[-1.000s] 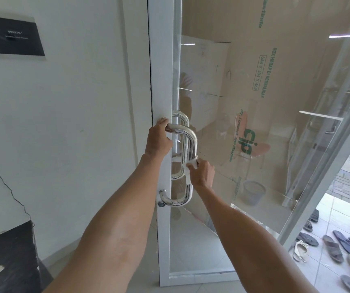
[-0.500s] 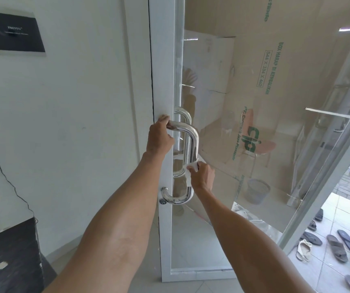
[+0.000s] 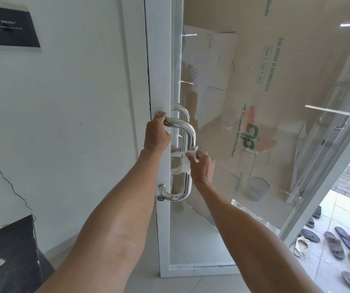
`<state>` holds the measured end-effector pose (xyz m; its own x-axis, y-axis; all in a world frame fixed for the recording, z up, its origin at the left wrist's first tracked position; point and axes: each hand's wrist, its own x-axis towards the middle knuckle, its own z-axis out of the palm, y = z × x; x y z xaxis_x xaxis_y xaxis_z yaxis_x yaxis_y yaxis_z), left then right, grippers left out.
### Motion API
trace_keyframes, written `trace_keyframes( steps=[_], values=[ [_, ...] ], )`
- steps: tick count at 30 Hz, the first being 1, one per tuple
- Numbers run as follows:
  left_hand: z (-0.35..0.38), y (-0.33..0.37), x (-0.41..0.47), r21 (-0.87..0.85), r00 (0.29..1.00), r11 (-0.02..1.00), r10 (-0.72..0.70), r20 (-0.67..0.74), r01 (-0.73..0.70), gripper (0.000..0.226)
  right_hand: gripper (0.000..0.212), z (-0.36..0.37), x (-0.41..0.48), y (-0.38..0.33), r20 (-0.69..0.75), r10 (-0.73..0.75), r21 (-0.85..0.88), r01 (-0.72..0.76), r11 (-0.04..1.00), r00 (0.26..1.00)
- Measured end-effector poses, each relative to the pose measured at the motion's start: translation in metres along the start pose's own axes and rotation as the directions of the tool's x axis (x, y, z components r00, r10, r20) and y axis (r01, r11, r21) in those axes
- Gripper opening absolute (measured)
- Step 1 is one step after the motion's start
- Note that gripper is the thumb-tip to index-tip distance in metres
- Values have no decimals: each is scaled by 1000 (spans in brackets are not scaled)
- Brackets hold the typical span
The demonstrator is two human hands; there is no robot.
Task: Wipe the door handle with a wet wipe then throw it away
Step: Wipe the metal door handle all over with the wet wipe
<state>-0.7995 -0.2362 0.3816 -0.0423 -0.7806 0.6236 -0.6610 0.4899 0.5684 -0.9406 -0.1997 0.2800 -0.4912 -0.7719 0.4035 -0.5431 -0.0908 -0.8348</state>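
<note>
Curved chrome door handle on a glass door beside a white wall.
Left hand grips its top; right hand pinches a white wet wipe against the bar. Sandals on floor tiles.

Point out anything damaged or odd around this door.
A jagged dark crack runs down the white frame above the door handle. A loose black cable also straggles down the wall. Nothing looks spilled.

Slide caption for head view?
Left hand grips top of door handle; right hand holds wet wipe against its bar.
</note>
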Motion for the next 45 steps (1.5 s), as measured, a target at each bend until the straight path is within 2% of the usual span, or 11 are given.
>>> trace_keyframes(
  steps=[6, 10, 13, 17, 20, 24, 32, 34, 37, 42, 45],
  values=[
    [-3, 5, -2, 6, 1000, 1000, 5, -11, -5, 58, 48, 3, -20, 25, 67, 89, -80, -83, 993, 994],
    [-2, 3, -1, 9, 1000, 1000, 27, -16, -27, 54, 14, 1, -17, 4, -37, -24, 41, 26, 999, 999],
    [-1, 1, -2, 9, 999, 999, 37, -18, -37, 51, 22, 0, -8, -13, -126, -67, 124, 82, 989, 990],
    [-2, 3, -3, 14, 999, 999, 33, -19, -33, 53, 11, 2, -9, -8, -167, -174, 36, 183, 983, 970],
    [-3, 3, -3, 20, 999, 999, 27, -19, -27, 55, 15, 8, -24, 10, -138, -243, -73, 235, 969, 960],
    [-1, 1, -2, 25, 999, 999, 37, 6, -37, 51, 27, 13, -40, 25, -76, -229, -222, 207, 953, 971],
    [-1, -1, -2, 37, 998, 998, 55, -5, -55, 48, 40, 10, -11, -23, -110, -226, -81, 218, 973, 968],
    [-1, -2, -2, 34, 999, 998, 54, -4, -54, 50, 50, 12, -9, -29, -56, -213, -68, 209, 976, 976],
    [-1, 0, -3, 39, 998, 997, 62, -10, -62, 49, 70, 17, -24, -20, 128, -129, -119, 144, 982, 983],
    [1, -3, -1, 70, 999, 996, 47, 27, -49, 57, 96, 29, -49, 6, 341, 145, -220, -71, 973, 929],
    [1, -3, -1, 79, 998, 996, 46, 31, -48, 59, 100, 28, -47, 5, 369, 207, -207, -137, 969, 906]
  ],
)
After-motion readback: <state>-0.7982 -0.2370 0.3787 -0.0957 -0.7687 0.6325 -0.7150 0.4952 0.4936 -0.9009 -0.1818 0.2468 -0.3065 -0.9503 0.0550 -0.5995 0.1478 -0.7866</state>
